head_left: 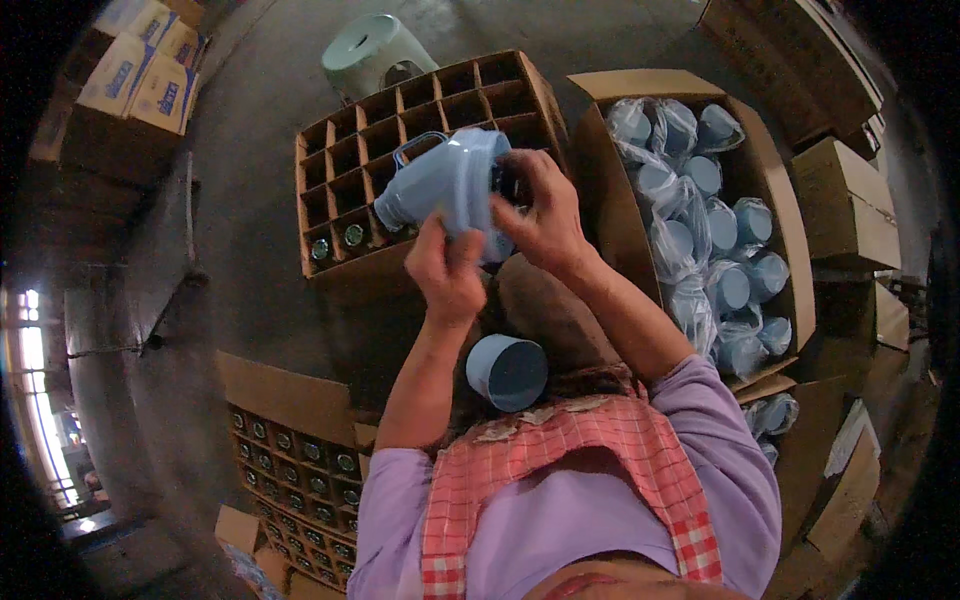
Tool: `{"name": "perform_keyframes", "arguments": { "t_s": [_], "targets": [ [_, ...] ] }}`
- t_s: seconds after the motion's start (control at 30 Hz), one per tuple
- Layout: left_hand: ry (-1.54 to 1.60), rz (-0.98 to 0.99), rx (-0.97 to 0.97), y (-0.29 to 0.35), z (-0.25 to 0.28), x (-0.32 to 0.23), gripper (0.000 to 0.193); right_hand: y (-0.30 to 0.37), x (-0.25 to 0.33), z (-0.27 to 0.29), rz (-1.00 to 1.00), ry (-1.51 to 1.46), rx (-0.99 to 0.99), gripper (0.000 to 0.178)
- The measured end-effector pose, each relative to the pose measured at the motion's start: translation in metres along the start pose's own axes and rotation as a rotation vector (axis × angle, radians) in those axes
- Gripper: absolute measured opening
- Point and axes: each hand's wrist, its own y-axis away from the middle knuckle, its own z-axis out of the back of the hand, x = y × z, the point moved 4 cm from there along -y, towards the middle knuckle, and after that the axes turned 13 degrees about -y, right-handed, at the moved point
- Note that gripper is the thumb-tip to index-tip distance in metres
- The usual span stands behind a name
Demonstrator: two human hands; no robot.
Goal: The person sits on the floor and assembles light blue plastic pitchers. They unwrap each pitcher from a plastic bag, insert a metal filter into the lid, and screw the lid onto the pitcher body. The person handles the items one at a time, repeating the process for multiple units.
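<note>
The pale blue jug [425, 188] was in the person's hands, over the near side of a divided carton [545, 105]. Its long axis ran slantwise: the narrow neck pointed left and a little toward the person, while the wide end faced right, toward the right hand [545, 215]. The left hand [450, 268] gripped the jug from the near side, close to the wide end, thumb and fingers closed on it. The right hand was nearer that end, fingers and thumb bent around a dark piece [508, 183] there; blur hid whether it gripped this or only touched the rim. The handle [415, 148] stood on the far side.

A blue cup [508, 372] lay on its side in the lap, its dark mouth facing right and toward the person. In the divided carton, a few near cells held glassy round tops [353, 235]. To the right, an open carton [640, 84] was packed with blue containers [732, 288], many in clear plastic. At lower left, another carton [285, 393] held rows of glassy tops.
</note>
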Motion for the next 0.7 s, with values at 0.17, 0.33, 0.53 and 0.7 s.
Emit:
{"name": "perform_keyframes", "arguments": {
  "t_s": [0.17,0.33,0.53,0.7],
  "targets": [
    [0.548,0.539,0.002,-0.006,0.005,0.032,0.033,0.018,0.015,0.001,0.362,0.243,0.297,0.066],
    [-0.014,0.128,-0.046,0.000,0.013,0.019,0.032,0.021,-0.011,0.005,-0.445,-0.324,0.194,0.070],
    [0.034,0.101,-0.044,-0.008,0.011,0.013,0.026,0.019,-0.002,0.002,-0.187,-0.195,0.277,0.062],
    [0.243,0.325,-0.010,-0.008,0.013,0.025,0.025,0.017,0.012,0.001,0.023,-0.072,0.336,0.082]
  ]
}}
